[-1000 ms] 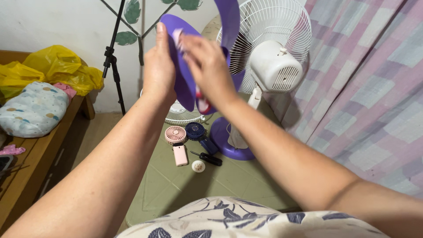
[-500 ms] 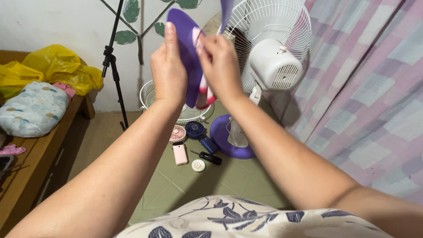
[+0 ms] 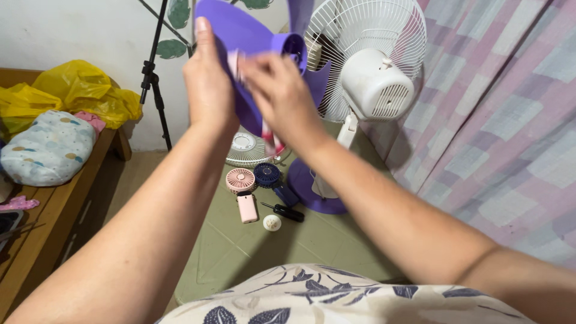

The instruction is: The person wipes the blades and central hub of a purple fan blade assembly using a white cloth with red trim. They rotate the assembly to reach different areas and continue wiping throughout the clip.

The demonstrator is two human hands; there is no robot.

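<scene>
**Desk:** What does the frame show?

**Photographer:** A seated person holds a purple fan blade assembly (image 3: 252,42) up at chest height, at about 12 o'clock from the lap. The left hand (image 3: 207,90) is flat against the back of one blade, fingers pointing up, steadying it. The right hand (image 3: 279,96) pinches a pink-and-white cloth (image 3: 268,135) against the blade face next to the hub (image 3: 292,47).

**Desk:** How would that blade handle?

**Photographer:** Thin moulded plastic, so by my judgement light, smooth and a little slippery. The blades look likely to flex at their tips and stay stiff near the centre. The hub is the firm place to grip; an open palm behind a blade, as here, spreads the load. The edges could crack if bent hard.

**Desk:** What is around it?

**Photographer:** At 1 o'clock from the hands stands a white pedestal fan (image 3: 375,84), rear grille on and motor housing facing the camera, on a purple base (image 3: 312,192). Its front grille (image 3: 249,150) lies on the green floor beneath the hands. Toward 6 o'clock from that grille sit a pink handheld fan (image 3: 242,189), a dark blue handheld fan (image 3: 270,180), a black-handled screwdriver (image 3: 285,211) and a small white cap (image 3: 272,223). A wooden bench (image 3: 42,228) at 9 o'clock carries a patterned pillow (image 3: 45,147) and yellow plastic bags (image 3: 78,90).
</scene>
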